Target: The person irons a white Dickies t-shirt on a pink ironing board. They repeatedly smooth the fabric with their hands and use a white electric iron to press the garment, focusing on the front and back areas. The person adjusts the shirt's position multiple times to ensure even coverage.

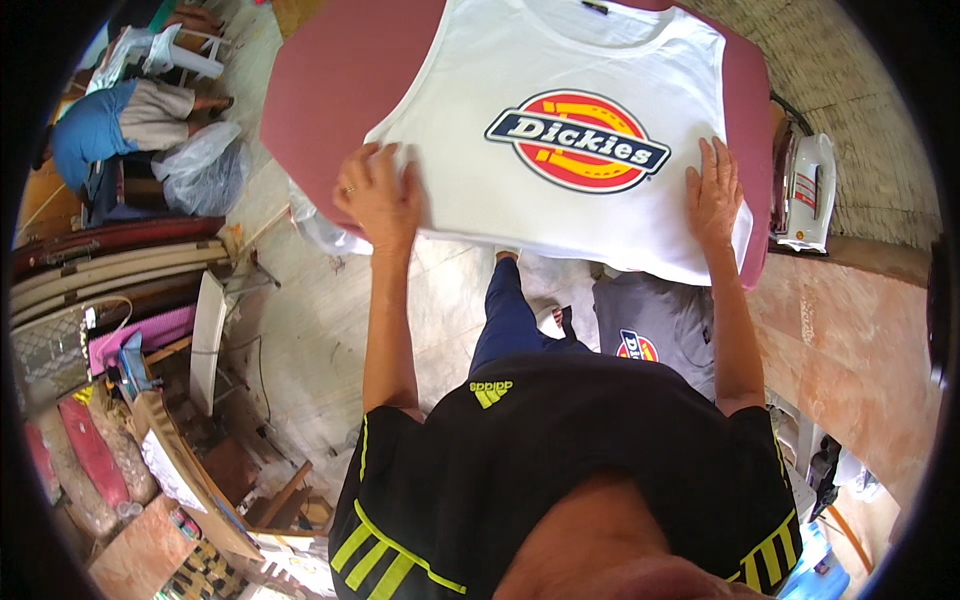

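A white sleeveless shirt (455, 130) with a round red, yellow and dark-blue chest print lies spread over a maroon padded board (330, 90). Its neckline points away from me, and its lower part drapes over the board's near edge. On the shirt's left side rests my left hand (383, 195), fingers apart and a little bent, a ring on one finger. My right hand (713, 190) lies on the fabric near the right edge, its fingers stretched out. Neither hand visibly grasps the cloth.
Beside the board at the right stands a white iron (808, 190). Below hangs or lies a grey printed shirt (655, 315). Another person in a blue top (92, 128) bends over at far left, near a clear plastic bag (205, 170). Stacked boards (110, 265) and clutter line the left.
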Tool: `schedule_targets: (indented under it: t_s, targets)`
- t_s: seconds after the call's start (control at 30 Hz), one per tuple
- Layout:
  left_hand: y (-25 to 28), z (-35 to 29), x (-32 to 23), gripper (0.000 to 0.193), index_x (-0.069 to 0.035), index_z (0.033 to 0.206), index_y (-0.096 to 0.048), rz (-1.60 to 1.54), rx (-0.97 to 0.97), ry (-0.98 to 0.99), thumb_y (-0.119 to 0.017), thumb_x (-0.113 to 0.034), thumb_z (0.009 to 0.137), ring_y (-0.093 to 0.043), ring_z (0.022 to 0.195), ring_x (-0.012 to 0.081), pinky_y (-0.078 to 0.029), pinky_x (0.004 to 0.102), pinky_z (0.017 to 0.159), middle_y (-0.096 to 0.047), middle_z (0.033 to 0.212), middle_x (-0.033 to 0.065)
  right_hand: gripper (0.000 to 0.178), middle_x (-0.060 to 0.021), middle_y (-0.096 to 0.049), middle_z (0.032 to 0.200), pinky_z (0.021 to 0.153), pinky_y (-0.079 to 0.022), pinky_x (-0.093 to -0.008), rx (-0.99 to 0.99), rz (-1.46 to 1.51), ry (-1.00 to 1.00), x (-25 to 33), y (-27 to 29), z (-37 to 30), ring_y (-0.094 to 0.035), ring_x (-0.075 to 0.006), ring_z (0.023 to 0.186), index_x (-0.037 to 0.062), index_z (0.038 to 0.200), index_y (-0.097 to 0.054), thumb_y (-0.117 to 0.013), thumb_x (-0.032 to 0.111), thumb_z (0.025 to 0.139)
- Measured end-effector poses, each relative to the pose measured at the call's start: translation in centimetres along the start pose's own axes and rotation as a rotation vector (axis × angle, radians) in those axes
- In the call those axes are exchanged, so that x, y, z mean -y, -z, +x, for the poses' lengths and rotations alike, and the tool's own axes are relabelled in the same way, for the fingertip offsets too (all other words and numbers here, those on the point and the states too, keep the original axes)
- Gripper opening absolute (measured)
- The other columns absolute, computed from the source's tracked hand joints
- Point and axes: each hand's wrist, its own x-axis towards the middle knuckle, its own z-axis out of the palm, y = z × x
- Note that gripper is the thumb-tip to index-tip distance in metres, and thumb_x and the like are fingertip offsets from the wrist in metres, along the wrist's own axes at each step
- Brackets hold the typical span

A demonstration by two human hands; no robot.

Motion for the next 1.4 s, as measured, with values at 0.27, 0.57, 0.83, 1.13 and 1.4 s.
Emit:
schedule_targets:
  t_s: [0.27, 0.57, 0.83, 1.13, 1.4]
  targets:
    - [-9.7, 10.2, -6.5, 0.055, 0.002, 0.137, -0.050, -0.175, 0.205, -0.365, -0.056, -0.032, 0.095, -0.036, 0.140, 0.0385, -0.024, 0.0540, 0.112, -0.045, 0.149, 0.0177, 0.048, -0.0107, -0.047, 0.146, 0.111, -0.034, -0.0486, -0.069, 0.164, 0.096, 2.3, -2.3, 7.5, -0.041, -0.0311, 0.139, 0.0092, 0.141, -0.050, -0.061, 0.019, 0.095]
    - [-19.1, 22.0, -8.1, 0.064, -0.002, 0.147, -0.044, -0.058, 0.241, -0.323, -0.046, -0.043, 0.097, -0.030, 0.147, 0.0364, -0.020, 0.0523, 0.119, -0.039, 0.157, 0.0153, 0.044, -0.0064, -0.044, 0.151, 0.114, -0.031, -0.0509, -0.072, -0.070, -0.101, 0.3, -6.4, 19.2, -0.042, -0.0297, 0.139, 0.0172, 0.144, -0.050, -0.051, 0.030, 0.101]
    - [-19.7, 22.7, -9.3, 0.076, -0.013, 0.152, -0.041, 0.028, 0.313, -0.338, -0.045, -0.063, 0.095, -0.022, 0.151, 0.0382, -0.009, 0.0638, 0.116, -0.030, 0.162, 0.0146, 0.048, 0.0002, -0.027, 0.162, 0.116, -0.021, -0.0602, 0.082, -0.146, -0.169, 0.2, -6.7, 19.3, -0.025, -0.0286, 0.147, 0.0285, 0.151, -0.041, -0.041, 0.036, 0.103]
    - [-16.5, 16.1, -25.7, 0.045, 0.004, 0.124, -0.057, -0.919, 0.512, -0.735, -0.069, -0.019, 0.087, -0.058, 0.116, 0.0423, -0.044, 0.0496, 0.099, -0.062, 0.125, 0.0240, 0.043, -0.0155, -0.057, 0.139, 0.106, -0.043, -0.0495, -0.055, 0.145, 0.223, -3.3, -4.0, 21.8, -0.049, -0.0371, 0.130, 0.0060, 0.135, -0.056, -0.060, 0.019, 0.094]
    - [-21.7, 13.7, -31.9, 0.090, -0.003, 0.152, -0.035, -0.339, 0.403, -0.773, -0.045, -0.069, 0.093, -0.022, 0.151, 0.0365, -0.014, 0.0589, 0.119, -0.029, 0.161, 0.0178, 0.033, -0.0208, -0.064, 0.124, 0.097, -0.049, -0.0458, -0.187, 0.319, 0.010, -10.2, 5.7, 16.1, -0.060, -0.0399, 0.114, 0.0017, 0.124, -0.061, -0.059, 0.010, 0.093]
